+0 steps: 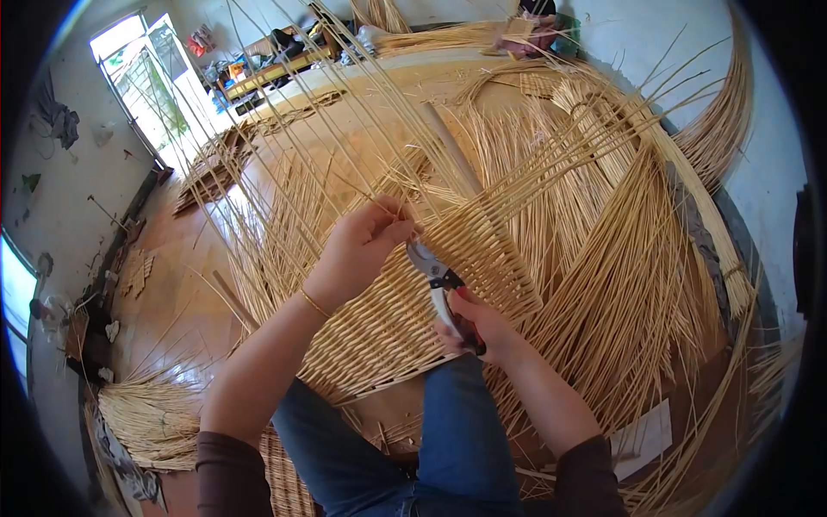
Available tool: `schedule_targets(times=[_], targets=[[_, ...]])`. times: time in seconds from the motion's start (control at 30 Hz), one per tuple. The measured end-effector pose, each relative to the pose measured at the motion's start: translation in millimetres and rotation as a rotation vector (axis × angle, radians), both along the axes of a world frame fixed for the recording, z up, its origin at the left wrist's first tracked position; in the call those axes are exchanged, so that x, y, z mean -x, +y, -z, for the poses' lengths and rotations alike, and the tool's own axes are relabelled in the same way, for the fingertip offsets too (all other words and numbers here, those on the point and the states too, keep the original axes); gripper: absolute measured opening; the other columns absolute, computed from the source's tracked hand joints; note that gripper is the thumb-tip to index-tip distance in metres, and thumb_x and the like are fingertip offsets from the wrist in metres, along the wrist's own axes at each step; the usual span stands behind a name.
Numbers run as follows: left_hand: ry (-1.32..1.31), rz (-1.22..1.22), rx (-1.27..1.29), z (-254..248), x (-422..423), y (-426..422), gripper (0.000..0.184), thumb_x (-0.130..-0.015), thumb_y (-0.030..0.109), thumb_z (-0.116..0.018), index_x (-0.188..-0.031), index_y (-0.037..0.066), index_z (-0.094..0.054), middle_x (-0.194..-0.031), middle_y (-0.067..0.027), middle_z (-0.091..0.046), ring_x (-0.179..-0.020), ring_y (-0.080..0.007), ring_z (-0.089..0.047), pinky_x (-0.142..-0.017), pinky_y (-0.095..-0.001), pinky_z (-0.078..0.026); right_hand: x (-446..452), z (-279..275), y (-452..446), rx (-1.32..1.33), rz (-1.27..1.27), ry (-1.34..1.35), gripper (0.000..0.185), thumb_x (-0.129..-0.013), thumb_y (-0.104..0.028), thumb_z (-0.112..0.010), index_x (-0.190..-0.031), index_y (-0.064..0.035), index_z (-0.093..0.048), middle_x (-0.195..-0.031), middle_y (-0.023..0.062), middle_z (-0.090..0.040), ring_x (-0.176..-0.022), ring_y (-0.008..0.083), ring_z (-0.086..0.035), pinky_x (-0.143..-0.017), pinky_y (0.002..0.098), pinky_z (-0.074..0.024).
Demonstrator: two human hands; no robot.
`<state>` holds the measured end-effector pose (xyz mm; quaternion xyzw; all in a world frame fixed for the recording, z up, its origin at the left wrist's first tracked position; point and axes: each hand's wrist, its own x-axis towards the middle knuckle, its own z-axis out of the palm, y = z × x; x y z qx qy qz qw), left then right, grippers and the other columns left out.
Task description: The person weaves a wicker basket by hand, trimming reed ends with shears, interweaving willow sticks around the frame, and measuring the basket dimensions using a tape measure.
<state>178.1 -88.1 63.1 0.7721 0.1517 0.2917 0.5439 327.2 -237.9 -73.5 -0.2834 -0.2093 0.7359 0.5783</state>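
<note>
A woven wicker panel (379,332) leans against my knees, its long upright stakes rising from the upper edge. My left hand (372,237) is at that upper edge with thumb and fingers pinched together around a thin wicker rod. Pruning shears (444,280) with red and black handles are gripped in my right hand (482,323). Their metal blades point up and left, close beside the fingertips of my left hand. Whether the blades touch a rod is too small to tell.
Long loose wicker rods (612,267) are heaped on the right. A tied bundle (155,422) lies at the lower left. Flat woven pieces (211,172) lie near the bright doorway. A bench with items (276,76) stands at the back wall.
</note>
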Motion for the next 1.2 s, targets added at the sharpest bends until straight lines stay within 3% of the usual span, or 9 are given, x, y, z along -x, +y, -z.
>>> schedule_targets(times=[0.17, 0.37, 0.47, 0.53, 0.57, 0.63, 0.83, 1.1, 1.2], targets=[[-0.075, 0.029, 0.102, -7.9, 21.0, 2.3, 0.013, -0.096, 0.008, -0.052, -0.104, -0.002, -0.051, -0.095, -0.0111, -0.066, -0.090, -0.0154, -0.064, -0.083, -0.0290, -0.052, 11.4, 3.9, -12.3, 0.086, -0.129, -0.048, 0.034, -0.100, -0.033, -0.043, -0.116, -0.0045, -0.052, -0.092, 0.0200, -0.066, -0.079, 0.0312, -0.067, -0.075, 0.0458, -0.0535], [-0.129, 0.002, 0.041, -2.2, 38.6, -7.3, 0.015, -0.096, 0.009, -0.053, -0.107, -0.002, -0.051, -0.094, -0.0113, -0.067, -0.082, -0.0160, -0.065, -0.075, -0.0280, -0.052, 22.8, 17.2, 15.5, 0.093, -0.192, -0.027, 0.055, -0.097, -0.048, -0.042, -0.111, 0.0043, -0.054, -0.098, 0.0195, -0.066, -0.089, 0.0303, -0.066, -0.083, 0.0393, -0.0519], [-0.030, -0.070, 0.017, 7.1, 42.0, -16.7, 0.011, -0.096, 0.006, -0.052, -0.104, -0.002, -0.053, -0.096, -0.0119, -0.065, -0.091, -0.0165, -0.064, -0.083, -0.0305, -0.051, 24.1, 14.6, 12.5, 0.077, -0.146, 0.028, 0.038, -0.096, -0.046, -0.047, -0.113, -0.0118, -0.051, -0.076, 0.0084, -0.059, -0.063, 0.0188, -0.057, -0.055, 0.0307, -0.0468], [-0.079, -0.155, -0.218, 11.8, 37.0, -26.8, 0.014, -0.095, 0.007, -0.053, -0.107, -0.001, -0.053, -0.093, -0.0096, -0.063, -0.096, -0.0182, -0.063, -0.083, -0.0323, -0.051, 21.1, 4.2, 9.2, 0.171, -0.134, 0.078, 0.034, -0.096, -0.046, -0.049, -0.111, -0.0156, -0.050, -0.073, 0.0062, -0.053, -0.055, 0.0156, -0.050, -0.050, 0.0278, -0.0403], [-0.191, -0.236, -0.309, 17.1, 30.3, -30.4, 0.018, -0.092, 0.018, -0.057, -0.099, 0.002, -0.053, -0.083, -0.0202, -0.061, -0.082, -0.0386, -0.060, -0.070, -0.0424, -0.048, 20.1, 1.1, 8.1, 0.163, -0.152, 0.029, 0.032, -0.096, -0.046, -0.049, -0.110, -0.0166, -0.050, -0.072, 0.0055, -0.051, -0.054, 0.0154, -0.048, -0.049, 0.0273, -0.0393], [-0.173, -0.368, -0.477, 29.0, 17.7, -29.2, 0.016, -0.091, 0.017, -0.055, -0.095, 0.002, -0.051, -0.080, -0.0189, -0.059, -0.081, -0.0395, -0.058, -0.069, -0.0458, -0.047, 21.7, -2.4, 5.7, 0.129, -0.145, -0.072, 0.030, -0.096, -0.042, -0.050, -0.109, -0.0158, -0.049, -0.072, 0.0070, -0.052, -0.054, 0.0170, -0.050, -0.049, 0.0282, -0.0400], [-0.153, -0.418, -0.609, 63.4, 7.4, -16.6, 0.014, -0.087, 0.013, -0.057, -0.092, 0.003, -0.047, -0.074, -0.0148, -0.057, -0.068, -0.0350, -0.058, -0.059, -0.0437, -0.046, 38.5, 6.2, -4.7, 0.136, -0.099, -0.222, 0.032, -0.097, -0.041, -0.047, -0.109, -0.0111, -0.051, -0.078, 0.0137, -0.060, -0.058, 0.0238, -0.058, -0.050, 0.0342, -0.0463], [-0.333, -0.340, -0.471, 58.9, 36.2, -33.2, 0.028, -0.080, 0.010, -0.060, -0.105, 0.000, -0.051, -0.081, -0.0184, -0.056, -0.076, -0.0371, -0.058, -0.066, -0.0452, -0.046, 46.8, 10.6, -29.2, 0.121, -0.093, -0.302, 0.035, -0.099, -0.031, -0.044, -0.115, -0.0004, -0.049, -0.090, 0.0176, -0.064, -0.073, 0.0280, -0.064, -0.066, 0.0376, -0.0528], [-0.485, -0.406, -0.136, 65.8, 53.8, -50.4, 0.019, -0.089, 0.009, -0.053, -0.107, 0.003, -0.050, -0.075, -0.0102, -0.052, -0.065, -0.0232, -0.052, -0.058, -0.0352, -0.043, 48.5, 20.4, -27.2, 0.049, -0.148, -0.264, 0.040, -0.100, -0.033, -0.043, -0.118, 0.0012, -0.050, -0.095, 0.0169, -0.064, -0.083, 0.0271, -0.065, -0.074, 0.0380, -0.0526]])
